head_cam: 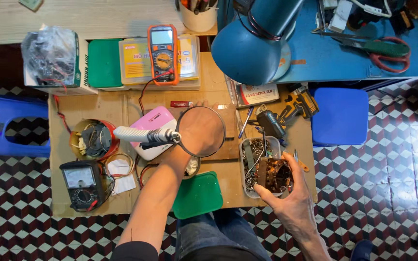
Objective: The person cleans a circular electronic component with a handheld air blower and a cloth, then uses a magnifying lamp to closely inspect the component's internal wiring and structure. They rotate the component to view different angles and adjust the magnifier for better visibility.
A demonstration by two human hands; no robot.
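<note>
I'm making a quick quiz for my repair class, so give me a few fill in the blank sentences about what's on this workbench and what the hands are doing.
1. The right hand holds a brown electronic part over a clear ____ of metal bits.
2. The left hand shows through the lens of a round ____ on a flexible arm.
3. The orange multimeter lies on a flat box; the black analog meter lies on the ____ sheet.
4. The blue lamp hangs ____ the bench.

Missing words: tray; magnifier; cardboard; above

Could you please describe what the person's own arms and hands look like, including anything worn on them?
Both forearms are bare. The left arm shows a dark sleeve edge near the elbow. The left hand and right hand wear no gloves; no rings or watch are visible.
</note>
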